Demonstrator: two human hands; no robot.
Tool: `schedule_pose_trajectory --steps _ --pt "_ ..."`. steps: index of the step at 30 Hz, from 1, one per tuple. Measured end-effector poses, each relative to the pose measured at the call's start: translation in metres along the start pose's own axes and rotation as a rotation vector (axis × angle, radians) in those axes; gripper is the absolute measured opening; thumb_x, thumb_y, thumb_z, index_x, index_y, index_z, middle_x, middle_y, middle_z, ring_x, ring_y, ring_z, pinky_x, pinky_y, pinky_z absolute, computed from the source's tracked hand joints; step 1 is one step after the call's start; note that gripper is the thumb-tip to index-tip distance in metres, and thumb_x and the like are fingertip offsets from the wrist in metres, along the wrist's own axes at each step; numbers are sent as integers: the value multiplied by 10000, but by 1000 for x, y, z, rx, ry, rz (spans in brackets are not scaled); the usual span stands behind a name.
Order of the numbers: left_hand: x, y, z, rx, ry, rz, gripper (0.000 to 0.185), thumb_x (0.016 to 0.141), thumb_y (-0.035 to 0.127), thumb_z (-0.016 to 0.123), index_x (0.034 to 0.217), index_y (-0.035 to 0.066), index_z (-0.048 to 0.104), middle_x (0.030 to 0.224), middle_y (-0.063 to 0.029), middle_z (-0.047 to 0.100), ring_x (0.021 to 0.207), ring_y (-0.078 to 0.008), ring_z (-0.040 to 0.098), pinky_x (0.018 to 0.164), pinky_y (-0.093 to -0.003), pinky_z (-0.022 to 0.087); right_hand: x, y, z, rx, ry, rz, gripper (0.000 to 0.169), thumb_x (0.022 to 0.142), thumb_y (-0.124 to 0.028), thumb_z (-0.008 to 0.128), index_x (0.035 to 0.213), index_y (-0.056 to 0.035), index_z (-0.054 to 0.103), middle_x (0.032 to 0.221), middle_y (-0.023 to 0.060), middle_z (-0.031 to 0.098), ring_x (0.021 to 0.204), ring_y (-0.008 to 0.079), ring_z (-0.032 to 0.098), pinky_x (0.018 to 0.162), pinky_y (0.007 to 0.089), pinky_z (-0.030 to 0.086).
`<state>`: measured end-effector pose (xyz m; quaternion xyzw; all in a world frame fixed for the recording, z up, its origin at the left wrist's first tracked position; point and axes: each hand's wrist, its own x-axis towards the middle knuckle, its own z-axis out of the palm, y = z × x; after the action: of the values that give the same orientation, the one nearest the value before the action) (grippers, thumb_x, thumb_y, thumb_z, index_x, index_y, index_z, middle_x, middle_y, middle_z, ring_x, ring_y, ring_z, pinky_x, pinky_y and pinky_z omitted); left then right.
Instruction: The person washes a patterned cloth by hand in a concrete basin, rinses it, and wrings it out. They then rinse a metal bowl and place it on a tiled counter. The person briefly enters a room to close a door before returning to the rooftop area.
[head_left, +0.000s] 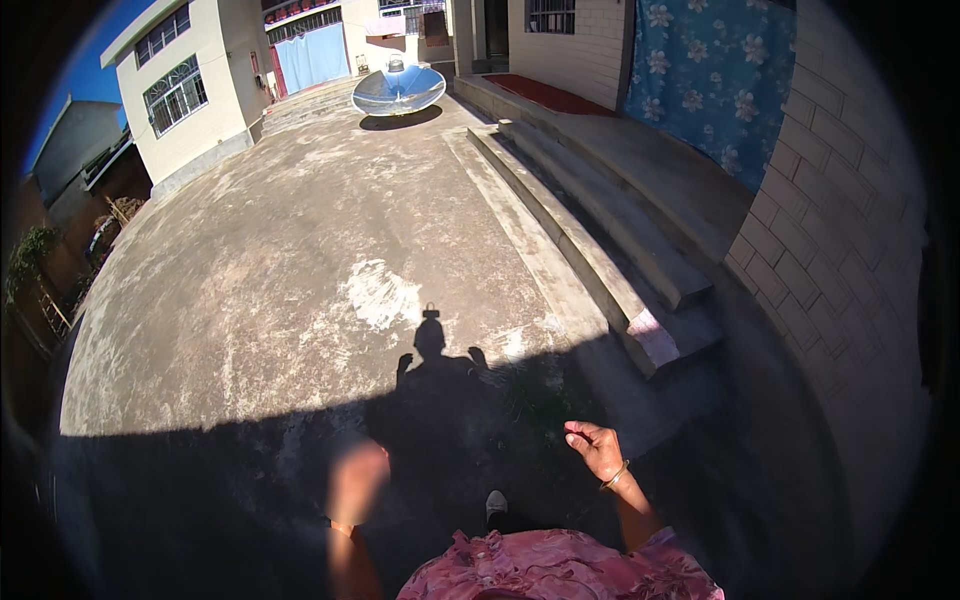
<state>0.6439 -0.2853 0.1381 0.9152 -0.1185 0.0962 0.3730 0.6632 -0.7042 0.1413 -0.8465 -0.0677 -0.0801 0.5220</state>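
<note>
Both of my hands are raised in front of me over a shaded strip of concrete yard. My left hand (360, 480) is blurred at the lower middle, and its fingers cannot be made out. To the right, my right hand (596, 448) has its fingers curled in, with nothing visible in them and a bangle (615, 475) at the wrist. A pink patterned garment (547, 566) covers my torso, and one light shoe (496, 502) shows beyond it. My shadow (430, 349) falls ahead on the sunlit concrete, both hands raised.
Concrete steps (570, 232) run along the right, beside a block wall (817, 247) and a blue floral curtain (705, 82). Far ahead stands a dish-shaped solar cooker (399, 94) with a kettle (395, 64) on it. A pale building (187, 90) rises at the far left, and a ladder (54, 311) leans below it.
</note>
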Motion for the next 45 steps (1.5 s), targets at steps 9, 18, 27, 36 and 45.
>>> schedule_pose_trajectory --steps 9,18,27,36,45 --pt "127 -104 -23 -354 408 -307 284 850 286 516 801 35 639 760 -59 622 661 -142 569 596 -276 454 261 8 78 141 -93 -179 201 794 -102 619 967 0 625 894 166 641 818 209 636 706 276 480" --pt "311 -263 -4 32 201 -397 146 846 170 481 910 71 567 858 -70 581 754 -189 567 657 -290 459 482 67 142 198 -191 -3 219 811 -115 603 988 12 616 920 142 641 825 181 620 709 267 475" --pt "683 -194 -35 -237 -106 -450 219 847 148 525 1005 10 587 799 -14 610 734 -91 558 620 -211 435 660 121 128 -52 77 43 199 792 -130 629 953 -13 641 867 141 650 726 183 643 643 266 496" --pt "924 -328 80 421 99 216 186 816 257 598 889 87 611 817 -78 601 743 -226 572 634 -334 461 913 189 104 -81 145 161 216 803 -184 621 935 -15 639 874 154 640 702 206 635 626 283 483" --pt "1112 -411 56 -454 120 -215 143 782 135 600 756 -2 630 705 -59 612 663 -144 564 606 -278 454 1215 187 189 -21 -139 -159 212 798 -176 610 959 -41 634 912 143 637 813 273 629 699 327 494"
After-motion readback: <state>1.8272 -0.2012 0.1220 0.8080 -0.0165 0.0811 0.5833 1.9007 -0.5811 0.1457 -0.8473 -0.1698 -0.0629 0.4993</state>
